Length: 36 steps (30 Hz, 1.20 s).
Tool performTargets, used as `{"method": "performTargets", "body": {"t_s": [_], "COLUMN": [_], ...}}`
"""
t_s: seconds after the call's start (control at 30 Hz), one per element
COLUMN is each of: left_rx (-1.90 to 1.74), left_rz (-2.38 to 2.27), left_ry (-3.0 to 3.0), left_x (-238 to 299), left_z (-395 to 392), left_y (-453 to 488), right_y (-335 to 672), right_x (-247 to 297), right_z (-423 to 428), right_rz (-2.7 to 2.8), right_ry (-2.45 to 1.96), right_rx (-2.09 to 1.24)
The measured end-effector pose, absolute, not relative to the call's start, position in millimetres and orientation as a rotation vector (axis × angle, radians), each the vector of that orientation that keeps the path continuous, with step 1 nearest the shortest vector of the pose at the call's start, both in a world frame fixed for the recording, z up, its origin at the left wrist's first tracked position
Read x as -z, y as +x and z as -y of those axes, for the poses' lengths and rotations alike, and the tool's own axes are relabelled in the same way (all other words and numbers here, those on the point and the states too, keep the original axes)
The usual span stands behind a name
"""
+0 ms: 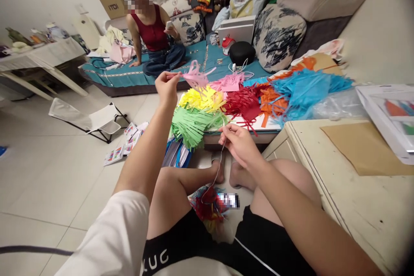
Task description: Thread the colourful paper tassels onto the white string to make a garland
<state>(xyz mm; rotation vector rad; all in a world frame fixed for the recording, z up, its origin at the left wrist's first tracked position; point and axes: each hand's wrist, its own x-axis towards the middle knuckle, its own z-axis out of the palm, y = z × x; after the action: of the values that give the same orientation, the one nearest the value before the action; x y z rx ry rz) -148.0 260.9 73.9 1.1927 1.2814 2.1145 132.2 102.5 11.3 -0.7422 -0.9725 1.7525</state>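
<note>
A: ok so where's the pink tassel [196, 76] being held, exactly?

B: Up in the air, by the left hand [167, 87]. The twisted end is pinched in closed fingers, and the strips are seen above the yellow bunch [203, 98], near the front left corner of the paper pile on the sofa [199, 54].

A: And the right hand [238, 143]?

B: White string [222, 152] is nipped between the fingers there, in front of the sofa's near edge. It's trailed down to the colourful bundle [208, 205] by the phone [229, 200] on the floor. Whether it's tied on can't be told.

A: How's the tassel lined up?

B: Long axis roughly sideways, loose strips pointed right from the left fingers. From the right fingers, it's found up and to the left, well apart. Left hand's obviously nearer.
</note>
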Motion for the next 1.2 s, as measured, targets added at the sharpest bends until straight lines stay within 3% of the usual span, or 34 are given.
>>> {"method": "performTargets", "body": {"t_s": [0.13,0.33,0.63,0.8,1.2], "left_rx": [-1.938,-1.506,-1.420,-1.350,-1.333], "left_rz": [-0.886,-0.859,-0.905,-0.831,-1.121], "left_ry": [1.228,1.186,1.075,1.059,1.551], "left_x": [-76.1,-34.8,6.5,21.0,21.0], "left_z": [-172.6,-95.3,-79.3,-76.1,-66.9], "left_y": [-138.7,-101.6,-54.4,-41.0,-39.6], "right_y": [143.5,151.1,133.3,132.1,136.5], "right_x": [-14.4,-17.8,-9.5,4.3,4.3], "right_z": [-114.0,-121.6,-107.8,-111.5,-112.6], "right_rz": [0.908,0.991,1.412,1.522,1.630], "right_ry": [-0.724,-0.690,-0.826,-0.852,-0.933], "right_rx": [-1.663,-1.611,-1.439,-1.503,-1.340]}}
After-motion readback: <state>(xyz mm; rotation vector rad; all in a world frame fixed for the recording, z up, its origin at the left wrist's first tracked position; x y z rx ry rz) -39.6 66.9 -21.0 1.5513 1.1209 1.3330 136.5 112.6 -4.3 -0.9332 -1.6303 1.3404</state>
